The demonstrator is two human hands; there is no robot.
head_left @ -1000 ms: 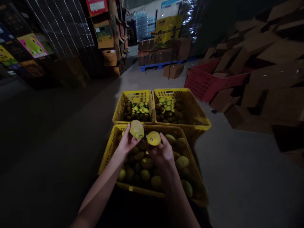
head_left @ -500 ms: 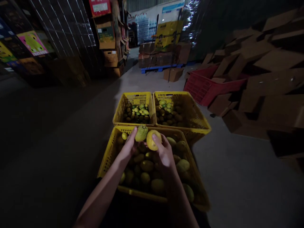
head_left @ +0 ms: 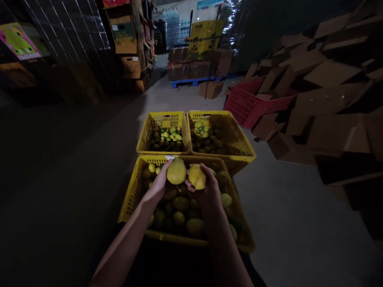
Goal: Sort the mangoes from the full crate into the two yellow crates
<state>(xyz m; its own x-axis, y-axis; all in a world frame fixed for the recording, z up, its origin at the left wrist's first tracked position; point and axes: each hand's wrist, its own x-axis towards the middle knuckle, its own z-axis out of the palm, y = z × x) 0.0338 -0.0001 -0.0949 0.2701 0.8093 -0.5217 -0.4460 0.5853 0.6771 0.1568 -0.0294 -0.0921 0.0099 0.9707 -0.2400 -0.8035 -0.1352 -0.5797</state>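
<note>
Green-yellow fruit (head_left: 176, 173) in left hand (head_left: 160, 181), yellow fruit (head_left: 197, 177) in right hand (head_left: 211, 184), each clasped, neither set down, both above the near crate (head_left: 130, 195) towards its far edge. Loose fruit (head_left: 181, 203) in near crate, far left crate (head_left: 163, 152) and far right crate (head_left: 235, 137); work apparently unfinished. Forearms (head_left: 127, 241) hide part of it; deeper pieces lost in shadow.

Grey floor (head_left: 278, 223) under three adjacent yellow crates (head_left: 131, 195), a red crate (head_left: 243, 109), blue pallet (head_left: 196, 81) and cardboard box (head_left: 211, 89).

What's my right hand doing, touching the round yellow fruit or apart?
Touching: the head view shows your right hand curled around the round yellow fruit, fingers against its edge.
</note>
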